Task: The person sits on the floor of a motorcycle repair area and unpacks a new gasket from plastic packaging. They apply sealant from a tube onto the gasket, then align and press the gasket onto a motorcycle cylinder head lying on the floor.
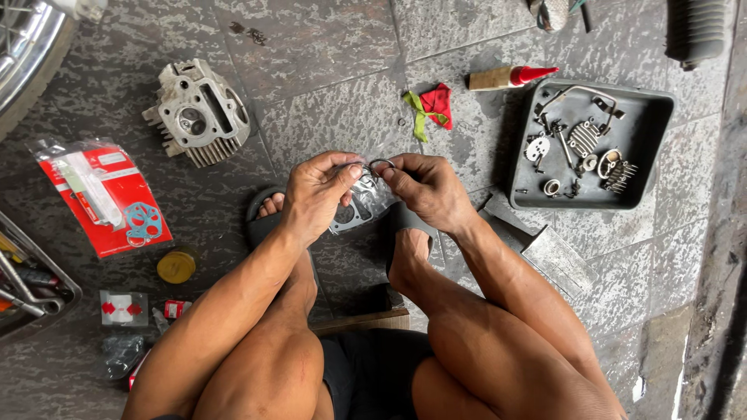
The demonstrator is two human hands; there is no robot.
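Pinching a small metal ring (381, 164), gripped between left hand (317, 194) and right hand (424, 190); cylinder head (200, 113) lies at 10 o'clock

Count: one cylinder head (200, 113) at 10 o'clock; one grey parts tray (660, 109) at 2; one red packet (105, 198) at 9; one yellow-lidded tin (177, 265) at 8.

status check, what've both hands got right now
Left hand and right hand pinch a small metal ring together. Clear gasket packet hangs below. Nothing blocking.
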